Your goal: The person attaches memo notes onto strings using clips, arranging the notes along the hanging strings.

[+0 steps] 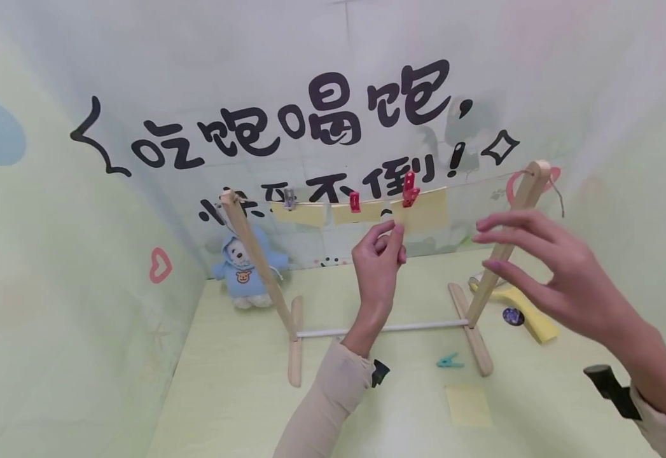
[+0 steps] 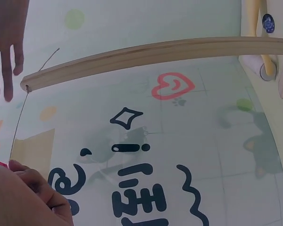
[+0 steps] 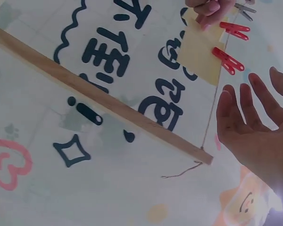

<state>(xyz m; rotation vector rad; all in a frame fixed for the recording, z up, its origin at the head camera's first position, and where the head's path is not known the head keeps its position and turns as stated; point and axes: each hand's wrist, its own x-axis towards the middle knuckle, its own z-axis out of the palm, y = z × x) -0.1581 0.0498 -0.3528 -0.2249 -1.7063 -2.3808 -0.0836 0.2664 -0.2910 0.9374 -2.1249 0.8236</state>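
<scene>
My left hand (image 1: 380, 257) pinches the lower left part of a yellow paper note (image 1: 431, 211) hanging on a string between two wooden posts. A red clothespin (image 1: 408, 191) clips this note to the string. To its left hang two more yellow notes, one under a red clothespin (image 1: 355, 202), the other under a grey clothespin (image 1: 289, 199). My right hand (image 1: 564, 277) is in the air by the right post (image 1: 504, 248), holding nothing, its fingers apart and slightly bent. In the right wrist view the clipped note (image 3: 198, 52) and its red clothespin (image 3: 228, 61) lie beyond the fingertips.
A teal clothespin (image 1: 450, 361) and a loose yellow note (image 1: 469, 406) lie on the table near the rack's right foot (image 1: 470, 329). Behind the right post is a yellow-handled tool (image 1: 530, 312) with a round dark object (image 1: 513, 316). A blue-clothed plush toy (image 1: 247, 273) sits behind the left post.
</scene>
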